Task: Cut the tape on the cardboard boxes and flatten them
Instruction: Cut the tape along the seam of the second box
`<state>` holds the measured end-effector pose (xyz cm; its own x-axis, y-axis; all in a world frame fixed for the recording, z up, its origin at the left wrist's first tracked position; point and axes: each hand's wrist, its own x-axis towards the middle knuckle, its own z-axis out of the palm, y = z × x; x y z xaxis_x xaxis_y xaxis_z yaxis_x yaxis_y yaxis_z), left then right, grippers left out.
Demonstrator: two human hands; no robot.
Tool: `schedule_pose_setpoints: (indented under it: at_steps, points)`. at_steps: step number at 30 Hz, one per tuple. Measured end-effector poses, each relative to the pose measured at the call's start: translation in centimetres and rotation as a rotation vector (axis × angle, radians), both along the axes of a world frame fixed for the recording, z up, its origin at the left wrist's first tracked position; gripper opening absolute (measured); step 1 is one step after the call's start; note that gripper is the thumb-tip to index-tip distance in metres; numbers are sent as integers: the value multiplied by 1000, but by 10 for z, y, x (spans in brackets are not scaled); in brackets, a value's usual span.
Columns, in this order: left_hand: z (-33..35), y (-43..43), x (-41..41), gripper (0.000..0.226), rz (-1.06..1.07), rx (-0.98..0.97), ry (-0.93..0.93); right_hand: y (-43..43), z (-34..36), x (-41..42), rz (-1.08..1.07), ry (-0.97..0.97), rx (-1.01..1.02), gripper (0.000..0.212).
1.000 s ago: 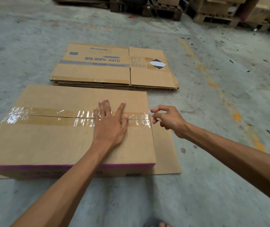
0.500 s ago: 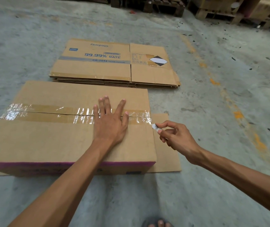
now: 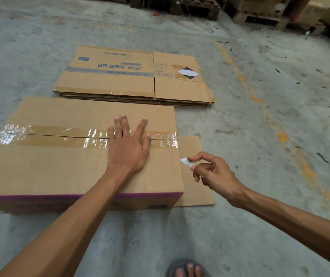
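Observation:
A closed cardboard box (image 3: 60, 168) lies on the concrete floor, with a strip of clear tape (image 3: 50, 136) running along its top seam. My left hand (image 3: 129, 144) rests flat on the box top, fingers spread across the tape near its right end. My right hand (image 3: 210, 172) hovers just off the box's right edge, pinching a small white blade (image 3: 185, 161) between thumb and fingers. The blade's tip points at the box's right side, below the tape end. Behind the box lies a stack of flattened printed boxes (image 3: 134, 76).
A flat cardboard sheet (image 3: 196, 188) lies under the box and sticks out to the right. Wooden pallets (image 3: 260, 15) stand at the far back. A faded orange floor line (image 3: 280, 132) runs along the right. My sandalled foot (image 3: 188, 269) shows at the bottom edge.
My right hand with the blade has dropped from the tape's right end down and toward me along the box's right side. My left hand stays flat on the box.

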<state>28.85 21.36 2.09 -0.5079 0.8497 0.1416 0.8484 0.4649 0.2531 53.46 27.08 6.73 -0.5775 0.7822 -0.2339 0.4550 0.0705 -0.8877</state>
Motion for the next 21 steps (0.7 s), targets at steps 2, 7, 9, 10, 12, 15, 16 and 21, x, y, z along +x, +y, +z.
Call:
schedule_pose_setpoints:
  at_steps: [2,7,9,10,12,15,16,21]
  points:
    - [0,1,0,56,3,-2,4,-3,-8,6,-24,-38,193,10]
    - [2,10,-3,56,13,-1,-13,-10,-41,39,84,-188,526,13]
    - [4,17,-5,56,22,-9,-6,-14,-57,57,247,-275,633,15]
    - [5,20,-6,57,26,-16,-2,-16,-66,66,362,-329,705,16]
    - [4,26,-6,57,31,-27,-2,-23,-83,80,571,-428,768,18]
    - [1,32,-5,57,37,-33,-11,-35,-102,88,670,-506,683,22]
    - [1,33,-5,57,39,-32,-11,-38,-107,87,682,-524,662,26]
    - [-1,36,-4,57,35,-26,-13,-40,-123,76,679,-550,728,29]
